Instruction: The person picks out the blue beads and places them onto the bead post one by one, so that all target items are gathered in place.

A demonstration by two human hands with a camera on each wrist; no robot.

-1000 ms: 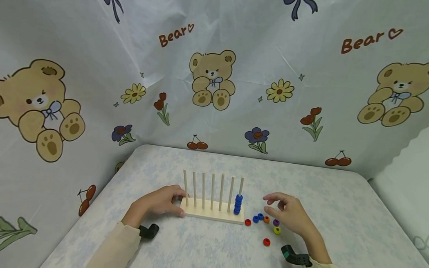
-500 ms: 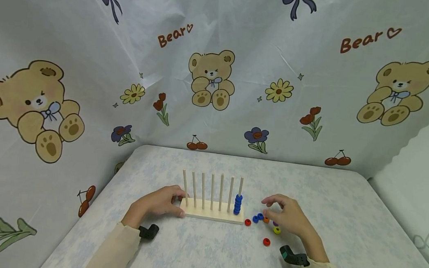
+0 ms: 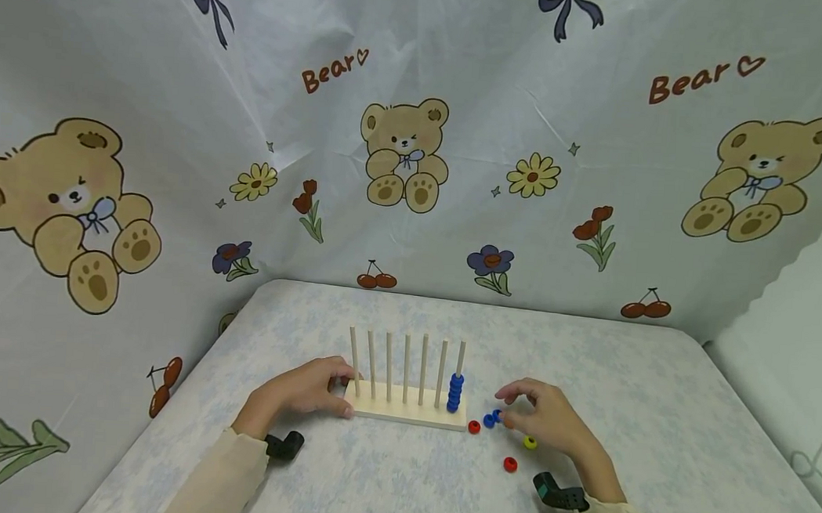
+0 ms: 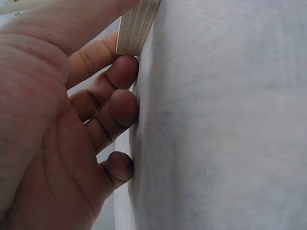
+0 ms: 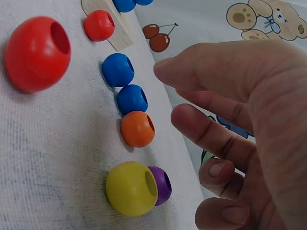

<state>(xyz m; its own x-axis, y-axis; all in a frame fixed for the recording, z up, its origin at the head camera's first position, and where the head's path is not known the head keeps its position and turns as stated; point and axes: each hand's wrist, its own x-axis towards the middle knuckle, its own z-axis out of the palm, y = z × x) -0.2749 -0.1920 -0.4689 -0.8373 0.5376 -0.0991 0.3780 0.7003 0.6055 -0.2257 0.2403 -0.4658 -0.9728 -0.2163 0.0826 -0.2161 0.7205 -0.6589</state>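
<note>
My left hand (image 3: 304,387) holds the left end of a wooden peg rack (image 3: 401,410), thumb in front and fingers behind. The rack has a row of upright pegs; several blue beads (image 3: 455,393) are stacked on its rightmost one. In the left wrist view, the layered end of the rack base (image 4: 136,29) shows by the fingers. My right hand (image 3: 549,416) hovers, fingers apart and holding nothing, over loose beads. The right wrist view shows two blue beads (image 5: 118,70), an orange bead (image 5: 137,129), a yellow bead (image 5: 130,189) and a purple bead (image 5: 164,186) below it.
A red bead (image 3: 474,427) lies by the rack's right end, and another red bead (image 3: 510,465) lies nearer the front. The pale patterned table (image 3: 369,481) meets a bear-print cloth (image 3: 412,233) at the back.
My right hand has drifted slightly left and lower, covering the purple and most of the orange bead in the head view. The left hand and rack stay put.
</note>
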